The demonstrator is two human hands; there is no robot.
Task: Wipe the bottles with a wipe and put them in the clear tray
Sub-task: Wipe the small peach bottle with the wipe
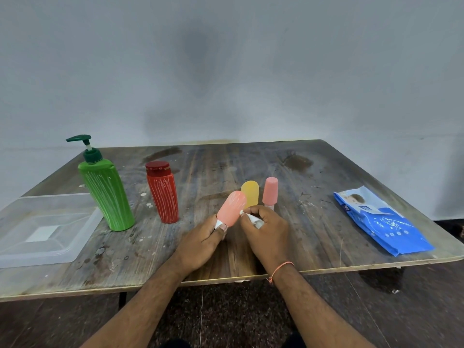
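Two hands work one pink bottle (pixel 231 208): left hand (pixel 200 241) grips its white cap end, body tilted up-right; right hand (pixel 267 233) pinches a wipe (pixel 252 218) against its side.

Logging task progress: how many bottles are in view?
5: green pump bottle and red capped bottle standing left; yellow bottle and pink capped bottle mid-table; peach bottle held in the left hand.

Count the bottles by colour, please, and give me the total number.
Green: 1, the pump bottle
Red: 1, the red bottle
Yellow: 1, the yellow bottle
Pink: 2, the standing pink bottle and the held pink bottle, in the left hand
Total: 5
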